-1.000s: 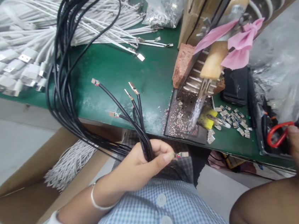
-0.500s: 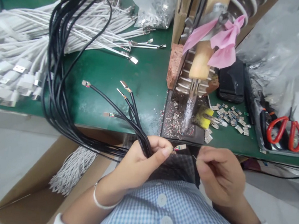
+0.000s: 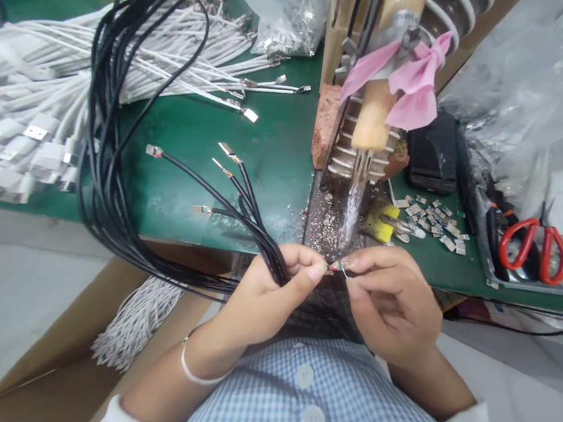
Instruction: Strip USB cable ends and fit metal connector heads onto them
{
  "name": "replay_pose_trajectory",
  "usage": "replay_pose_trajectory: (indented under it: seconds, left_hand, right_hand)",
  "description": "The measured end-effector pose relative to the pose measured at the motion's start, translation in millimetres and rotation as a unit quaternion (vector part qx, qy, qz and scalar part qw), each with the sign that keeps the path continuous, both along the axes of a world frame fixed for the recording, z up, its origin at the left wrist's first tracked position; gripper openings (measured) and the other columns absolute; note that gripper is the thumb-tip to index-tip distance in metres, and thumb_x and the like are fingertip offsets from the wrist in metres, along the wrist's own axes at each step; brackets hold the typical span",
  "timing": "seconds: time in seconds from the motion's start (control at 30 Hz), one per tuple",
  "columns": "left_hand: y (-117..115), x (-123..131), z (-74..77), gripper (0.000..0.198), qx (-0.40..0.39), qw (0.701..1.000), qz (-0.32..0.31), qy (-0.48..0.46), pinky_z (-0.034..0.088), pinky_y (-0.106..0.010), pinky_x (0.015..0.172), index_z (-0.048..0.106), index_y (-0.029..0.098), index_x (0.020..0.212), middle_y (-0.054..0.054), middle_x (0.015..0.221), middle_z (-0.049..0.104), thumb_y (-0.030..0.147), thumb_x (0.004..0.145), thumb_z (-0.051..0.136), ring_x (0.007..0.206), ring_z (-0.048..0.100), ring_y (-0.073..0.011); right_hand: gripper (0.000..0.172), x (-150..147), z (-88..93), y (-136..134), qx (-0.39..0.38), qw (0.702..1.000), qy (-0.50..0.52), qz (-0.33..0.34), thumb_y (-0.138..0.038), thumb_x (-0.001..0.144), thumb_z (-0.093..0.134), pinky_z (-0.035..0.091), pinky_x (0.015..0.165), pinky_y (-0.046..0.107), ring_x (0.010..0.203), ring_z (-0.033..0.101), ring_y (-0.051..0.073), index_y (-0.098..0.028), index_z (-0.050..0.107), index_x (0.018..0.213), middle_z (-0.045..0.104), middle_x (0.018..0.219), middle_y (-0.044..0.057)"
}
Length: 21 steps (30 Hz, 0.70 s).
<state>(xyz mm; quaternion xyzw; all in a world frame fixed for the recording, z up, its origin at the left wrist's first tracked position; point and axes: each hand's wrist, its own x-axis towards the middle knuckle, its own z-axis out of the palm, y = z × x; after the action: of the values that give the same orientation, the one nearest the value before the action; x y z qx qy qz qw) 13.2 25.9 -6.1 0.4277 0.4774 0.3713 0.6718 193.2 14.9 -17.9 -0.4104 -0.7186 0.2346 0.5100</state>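
the left hand (image 3: 276, 291) grips slender black plastic-sheathed cables (image 3: 268, 251); the right hand (image 3: 395, 303) pinches a thin silvery piece (image 3: 345, 273) beside one cable's multicoloured wire end (image 3: 336, 266).

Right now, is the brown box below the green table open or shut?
Open: nothing closes over the part of the brown box we can see, and white cables show inside.

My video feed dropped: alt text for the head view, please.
The left hand holds several black cables and pinches one wired end, which the right hand touches. On a green bench beyond, white cables lie left, a wooden-handled iron points down, and red-handled scissors sit in a tray.
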Motion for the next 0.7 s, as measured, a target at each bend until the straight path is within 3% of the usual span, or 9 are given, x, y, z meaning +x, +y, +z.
replay_pose_trajectory:
  seconds: [0.2, 0.43, 0.7]
  left_hand:
    - [-3.2, -0.3, -2.7, 0.019, 0.018, 1.000, 0.007, 0.000, 0.025, -0.020, 0.045, 0.067, 0.017, 0.082, 0.008, 0.055, 0.039, 0.033, 0.091, 0.068, 0.048, 0.028, -0.0066]
    - [-1.8, 0.4, 3.3, 0.020, 0.022, 1.000, 0.010, 0.020, 0.026, -0.021, 0.046, 0.067, 0.017, 0.079, 0.008, 0.053, 0.039, 0.034, 0.090, 0.069, 0.047, 0.028, -0.0075]
    - [-3.8, 0.5, -0.3, 0.019, 0.021, 1.000, 0.008, -0.015, 0.022, -0.020, 0.042, 0.066, 0.017, 0.080, 0.008, 0.055, 0.038, 0.032, 0.092, 0.068, 0.046, 0.027, -0.0062]
  right_hand:
    - [0.022, -1.1, 1.8, 2.1, 0.022, 1.000, -0.003, 0.002, -0.003, 0.081, 0.061, 0.059, 0.075, 0.036, 0.088, 0.067, 0.019, -0.022, 0.060, 0.092, 0.067, 0.095, 0.004]
    - [0.023, -0.3, 3.1, 2.6, 0.027, 1.000, -0.006, 0.006, -0.001, 0.080, 0.061, 0.059, 0.077, 0.034, 0.090, 0.066, 0.018, -0.021, 0.060, 0.091, 0.066, 0.096, 0.005]
    - [0.021, -0.6, 3.7, 2.3, 0.027, 1.000, -0.013, 0.004, -0.002, 0.080, 0.062, 0.059, 0.076, 0.035, 0.089, 0.067, 0.018, -0.021, 0.060, 0.091, 0.066, 0.096, 0.005]
